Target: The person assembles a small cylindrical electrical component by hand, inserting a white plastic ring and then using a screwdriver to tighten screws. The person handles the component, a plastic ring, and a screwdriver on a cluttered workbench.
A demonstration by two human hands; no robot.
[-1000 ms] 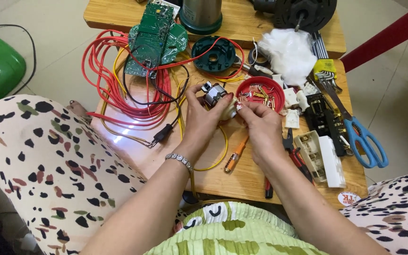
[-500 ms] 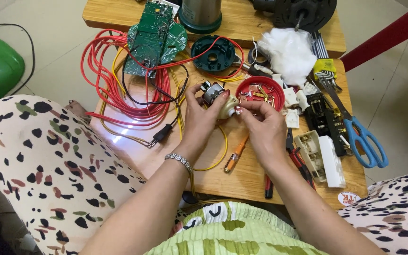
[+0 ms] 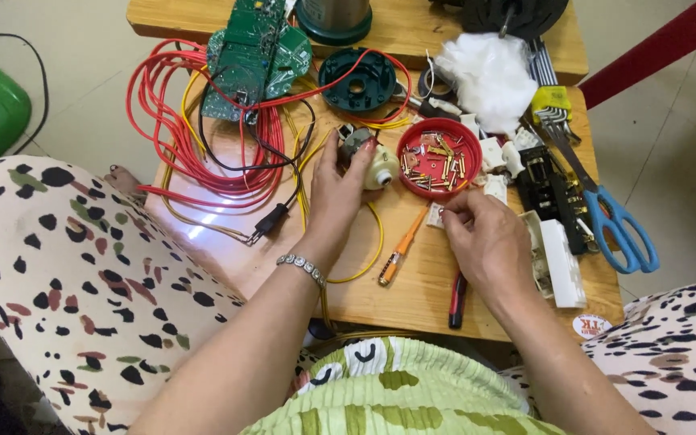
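My left hand (image 3: 338,187) grips a small cream and grey motor-like part (image 3: 370,158) with yellow wires, held just above the wooden table (image 3: 412,282). Right of it stands a red round lid (image 3: 440,158) with several small brass terminals inside. My right hand (image 3: 483,238) rests lower on the table, below the lid, its fingertips pinched on a small white piece (image 3: 437,216). An orange-handled screwdriver (image 3: 399,251) lies between my hands.
Red and yellow wire coils (image 3: 187,137), green circuit boards (image 3: 253,56) and a dark green round housing (image 3: 358,79) lie at the back. White stuffing (image 3: 486,74), blue-handled scissors (image 3: 614,217), black and white switch parts (image 3: 553,217) and red-handled pliers (image 3: 457,300) lie at the right.
My right hand has drawn away from the motor part and the red lid, down toward me onto the table. My left hand still holds the part.
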